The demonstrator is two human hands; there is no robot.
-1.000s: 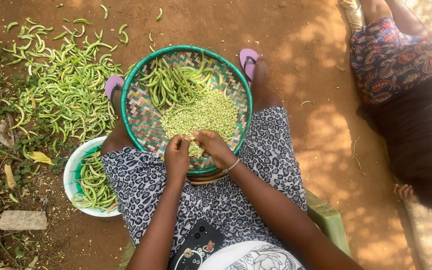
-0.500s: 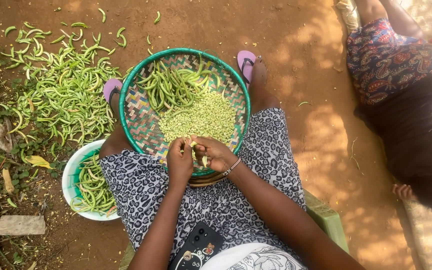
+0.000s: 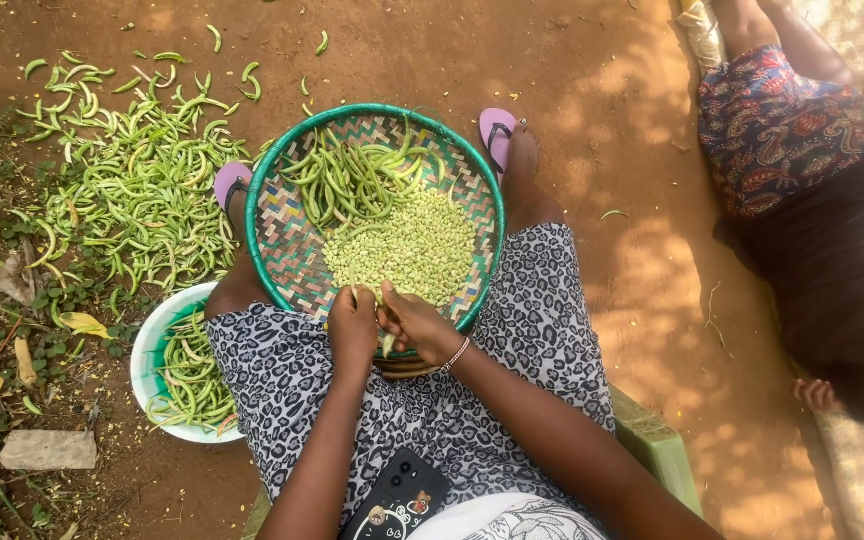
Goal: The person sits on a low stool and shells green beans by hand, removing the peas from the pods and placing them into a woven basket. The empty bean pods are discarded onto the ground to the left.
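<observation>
A green bean pod (image 3: 388, 343) is pinched between both hands at the basket's six o'clock rim. Left hand (image 3: 352, 325) and right hand (image 3: 414, 322) each grip it, fingers closed. The woven basket (image 3: 292, 250) rests on the lap, holding shelled beans (image 3: 414, 245) and whole pods (image 3: 347, 180). At eight o'clock stands a white bowl (image 3: 142, 365) of pods.
</observation>
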